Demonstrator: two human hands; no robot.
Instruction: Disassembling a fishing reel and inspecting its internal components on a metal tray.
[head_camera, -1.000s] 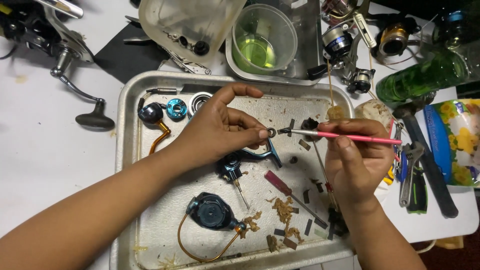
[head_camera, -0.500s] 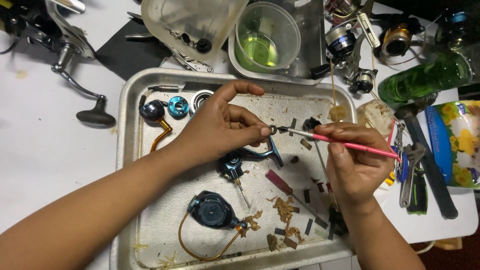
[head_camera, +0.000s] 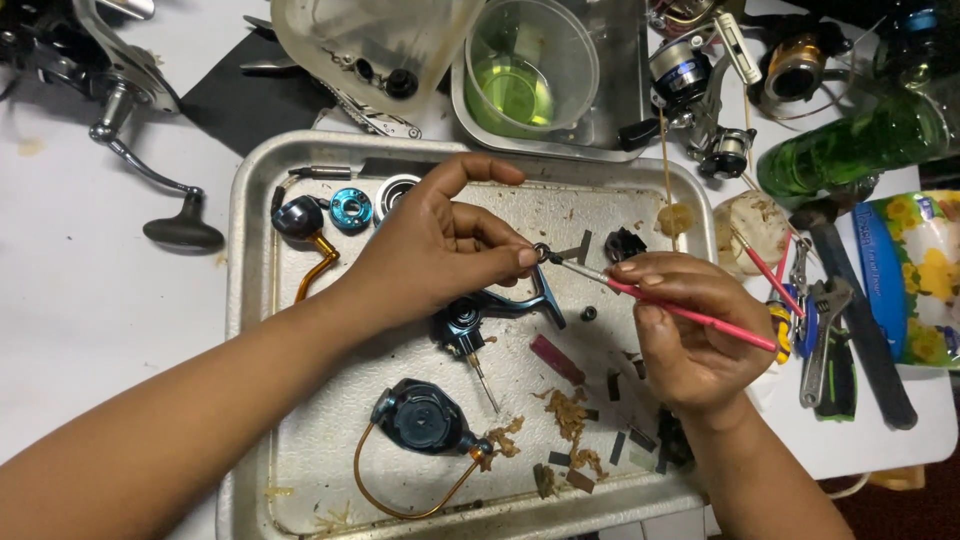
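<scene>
My left hand (head_camera: 440, 250) pinches a small metal ring-shaped part (head_camera: 541, 252) between thumb and fingers above a metal tray (head_camera: 250, 320). My right hand (head_camera: 690, 335) holds a thin pink brush (head_camera: 690, 312) like a pen, its tip touching that small part. Below the hands in the tray lie a blue fishing-reel body piece (head_camera: 490, 312), a dark blue rotor with a gold bail wire (head_camera: 425, 418), a gold handle arm with a dark knob (head_camera: 305, 235) and a blue round cap (head_camera: 350, 208).
Brown grime and small dark scraps lie on the tray floor. Behind the tray stand a clear cup with green liquid (head_camera: 525, 70), a plastic tub (head_camera: 375, 45) and fishing reels (head_camera: 700, 75). A green bottle (head_camera: 850, 145), pliers and other tools (head_camera: 830, 330) lie at right, a reel crank handle (head_camera: 165, 205) at left.
The brush has dropped slightly, its handle tilting lower to the right. My left hand has kept its pinch on the small part, almost unmoved.
</scene>
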